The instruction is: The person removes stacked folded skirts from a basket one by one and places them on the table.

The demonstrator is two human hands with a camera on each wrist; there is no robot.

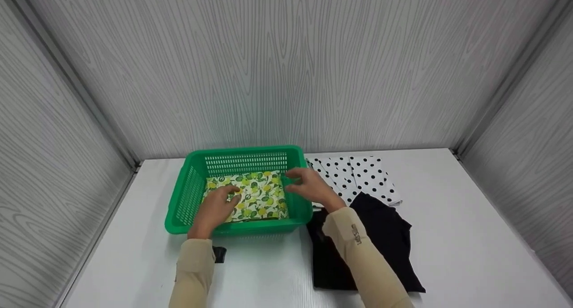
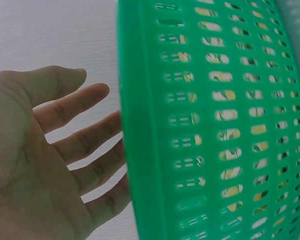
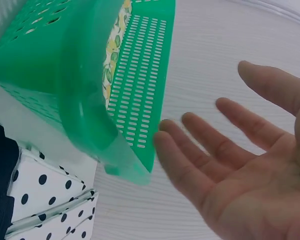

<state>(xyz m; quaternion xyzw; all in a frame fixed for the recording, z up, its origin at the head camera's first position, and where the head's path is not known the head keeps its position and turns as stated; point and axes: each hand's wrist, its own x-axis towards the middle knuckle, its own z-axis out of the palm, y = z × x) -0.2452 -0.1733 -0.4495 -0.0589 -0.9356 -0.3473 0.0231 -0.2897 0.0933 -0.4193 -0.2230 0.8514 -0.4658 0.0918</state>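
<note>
A green plastic basket (image 1: 264, 227) with slotted walls stands on the table, and a folded lemon-print cloth (image 1: 255, 196) lies flat in it. Over the basket's near left part hovers my left hand (image 1: 217, 209), its fingers loosely bent around nothing. In the left wrist view that hand (image 2: 65, 140) is spread beside the basket's rim (image 2: 140, 125). My right hand (image 1: 310, 186) is above the basket's right rim and holds nothing. The right wrist view shows its fingers (image 3: 215, 145) spread, apart from one another, close to the rim (image 3: 85, 100).
Right of the basket lies a folded white cloth with black dots (image 1: 367, 176). A black cloth (image 1: 385, 236) overlaps its near edge, partly under the right forearm. Behind the table (image 1: 456, 236) rises a grey wood-grain wall (image 1: 286, 75), with side walls at left and right.
</note>
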